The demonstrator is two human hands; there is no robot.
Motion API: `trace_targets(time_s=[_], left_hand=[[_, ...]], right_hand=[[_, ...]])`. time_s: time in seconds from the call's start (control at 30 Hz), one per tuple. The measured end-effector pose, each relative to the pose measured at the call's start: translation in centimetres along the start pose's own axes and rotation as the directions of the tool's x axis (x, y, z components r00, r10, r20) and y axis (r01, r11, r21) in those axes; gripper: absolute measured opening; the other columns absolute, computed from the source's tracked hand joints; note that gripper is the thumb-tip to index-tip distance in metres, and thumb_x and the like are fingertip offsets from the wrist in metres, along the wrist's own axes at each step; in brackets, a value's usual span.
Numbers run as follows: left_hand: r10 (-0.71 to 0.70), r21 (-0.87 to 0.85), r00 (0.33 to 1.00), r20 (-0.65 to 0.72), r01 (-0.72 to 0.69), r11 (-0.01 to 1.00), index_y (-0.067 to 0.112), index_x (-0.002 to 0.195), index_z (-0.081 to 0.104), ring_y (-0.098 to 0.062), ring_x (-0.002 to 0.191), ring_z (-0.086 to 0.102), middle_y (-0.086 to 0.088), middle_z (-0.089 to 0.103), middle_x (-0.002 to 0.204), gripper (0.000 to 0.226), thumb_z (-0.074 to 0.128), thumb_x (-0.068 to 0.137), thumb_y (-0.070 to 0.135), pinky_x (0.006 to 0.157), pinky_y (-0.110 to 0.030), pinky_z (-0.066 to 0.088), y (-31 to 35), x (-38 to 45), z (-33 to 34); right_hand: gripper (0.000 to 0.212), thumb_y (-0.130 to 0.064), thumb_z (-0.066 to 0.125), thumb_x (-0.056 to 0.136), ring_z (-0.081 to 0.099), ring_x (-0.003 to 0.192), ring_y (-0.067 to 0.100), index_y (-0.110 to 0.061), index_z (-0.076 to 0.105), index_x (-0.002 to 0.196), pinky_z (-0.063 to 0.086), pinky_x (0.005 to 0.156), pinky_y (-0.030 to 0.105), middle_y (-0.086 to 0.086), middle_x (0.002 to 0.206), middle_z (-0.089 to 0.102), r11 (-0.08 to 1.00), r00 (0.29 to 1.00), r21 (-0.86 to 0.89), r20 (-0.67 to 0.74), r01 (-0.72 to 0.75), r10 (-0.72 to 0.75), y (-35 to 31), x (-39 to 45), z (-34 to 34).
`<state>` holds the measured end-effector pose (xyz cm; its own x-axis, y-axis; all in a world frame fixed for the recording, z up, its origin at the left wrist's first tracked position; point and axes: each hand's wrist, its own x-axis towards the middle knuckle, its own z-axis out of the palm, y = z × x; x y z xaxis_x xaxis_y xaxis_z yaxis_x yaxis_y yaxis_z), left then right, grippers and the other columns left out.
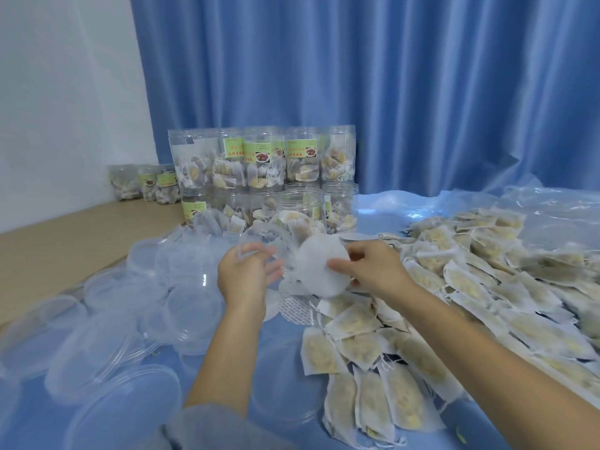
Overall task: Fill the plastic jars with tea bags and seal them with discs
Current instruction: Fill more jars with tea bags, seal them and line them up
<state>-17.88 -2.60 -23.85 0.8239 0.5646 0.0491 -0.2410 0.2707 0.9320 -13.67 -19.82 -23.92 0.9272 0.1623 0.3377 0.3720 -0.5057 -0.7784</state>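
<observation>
Blue-covered worktop (285, 345), blue curtain (389, 92) behind. Right hand (373, 271) fingers (337, 264) pinch round white foam disc (319, 271). Left hand (245, 274) fingers curl on clear plastic jar (263, 237), just left of disc. Paper tea bags (454, 303) heaped right of disc; clear round lids (130, 319) left; filled labelled jars (263, 157) stacked beyond.

Clear glossy plastic jars (263, 164) at 12 o'clock, paper labels (258, 152) green, printed. Translucent smooth plastic lids (107, 345) at 8 o'clock. Tea bags (454, 306) at 3 o'clock: matt, fibrous white paper mesh. White disc (319, 271) at centre: matt, foam-like. Blue cloth curtain (389, 76), pleated. Wood-look table edge (65, 241) at 9 o'clock, matt.
</observation>
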Motion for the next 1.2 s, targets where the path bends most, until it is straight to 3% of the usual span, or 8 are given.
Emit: trace_targets(time_s=[0.23,0.4,0.5,0.67,0.9,1.0,1.1,1.2], left_hand=[[-0.087,-0.292,0.992,0.086,0.109,0.950,0.003,0.091,0.058,-0.025,0.062,0.070,-0.018,0.069,0.087,0.013,0.052,0.092,0.015,0.052,-0.032,0.058,0.7,2.4,2.8],[-0.048,-0.349,0.950,0.308,0.159,0.924,0.013,0.101,0.066,-0.035,0.099,0.065,-0.016,0.069,0.107,0.032,0.062,0.081,0.038,0.090,-0.059,0.048,1.6,4.3,4.8],[0.033,-0.314,0.954,0.299,0.066,0.947,0.012,0.105,0.065,-0.031,0.098,0.067,-0.015,0.069,0.108,0.043,0.071,0.066,0.030,0.087,-0.054,0.052,1.8,5.7,5.6],[0.132,-0.332,0.949,0.287,-0.031,0.943,0.010,0.105,0.065,-0.027,0.095,0.069,-0.014,0.071,0.104,0.024,0.066,0.082,0.008,0.082,-0.046,0.056,1.5,7.9,6.9],[0.263,-0.300,0.940,0.215,-0.193,0.934,0.024,0.086,0.072,-0.015,0.083,0.071,0.001,0.075,0.088,0.015,0.072,0.077,0.012,0.071,-0.031,0.059,0.0,9.5,8.3],[0.355,-0.200,0.930,0.101,-0.330,0.922,0.025,0.099,0.066,-0.014,0.098,0.066,0.004,0.070,0.101,0.019,0.071,0.082,0.019,0.081,-0.031,0.055,-0.7,10.1,8.3],[0.397,-0.013,0.911,0.114,-0.398,0.917,0.024,0.122,0.055,-0.021,0.121,0.052,0.001,0.054,0.129,0.055,0.072,0.074,0.045,0.098,-0.043,0.047,-1.6,11.4,7.9],[0.389,0.089,0.908,0.156,-0.405,0.910,0.037,0.133,0.042,-0.012,0.137,0.030,0.011,0.030,0.147,0.080,0.074,0.063,0.059,0.110,-0.045,0.034,-2.3,11.9,7.6]], right_hand=[[0.007,-0.029,0.071,0.082,0.066,0.080,0.003,-0.035,0.069,0.082,0.055,0.075,0.024,-0.014,0.082,0.072,0.896,0.962,0.373,-0.211,0.243,-0.173,-2.0,2.5,-0.8],[0.021,-0.025,0.074,0.078,0.061,0.074,-0.004,-0.041,0.063,0.086,0.048,0.067,0.010,-0.019,0.081,0.068,0.911,0.935,0.251,-0.224,0.327,-0.274,-3.6,5.9,-0.3],[0.023,-0.024,0.077,0.075,0.053,0.072,-0.005,-0.037,0.065,0.090,0.041,0.067,0.004,-0.020,0.089,0.056,0.921,0.903,0.072,-0.241,0.382,-0.356,-3.8,7.7,0.4],[0.035,-0.014,0.076,0.075,0.049,0.086,-0.008,-0.033,0.061,0.101,0.036,0.073,-0.001,-0.007,0.107,0.045,0.897,0.864,-0.012,-0.261,0.443,-0.430,-4.1,9.3,1.2],[0.057,-0.001,0.067,0.081,0.057,0.105,0.010,-0.043,0.047,0.114,0.047,0.091,0.031,-0.008,0.115,0.060,0.860,0.856,0.152,-0.278,0.487,-0.436,-3.4,9.5,2.1],[0.083,0.004,0.068,0.078,0.063,0.089,0.018,-0.057,0.035,0.123,0.053,0.080,0.032,0.003,0.098,0.065,0.823,0.884,0.335,-0.262,0.459,-0.387,-3.7,10.2,2.0],[0.055,-0.001,0.065,0.084,0.064,0.086,0.014,-0.033,0.051,0.126,0.053,0.080,0.027,0.005,0.097,0.069,0.837,0.949,0.447,-0.157,0.316,-0.275,-4.3,11.4,1.7],[0.018,-0.012,0.059,0.091,0.063,0.088,0.006,-0.026,0.067,0.099,0.052,0.085,0.028,-0.007,0.094,0.071,0.874,0.945,0.360,-0.122,0.327,-0.304,-4.6,12.2,1.6]])
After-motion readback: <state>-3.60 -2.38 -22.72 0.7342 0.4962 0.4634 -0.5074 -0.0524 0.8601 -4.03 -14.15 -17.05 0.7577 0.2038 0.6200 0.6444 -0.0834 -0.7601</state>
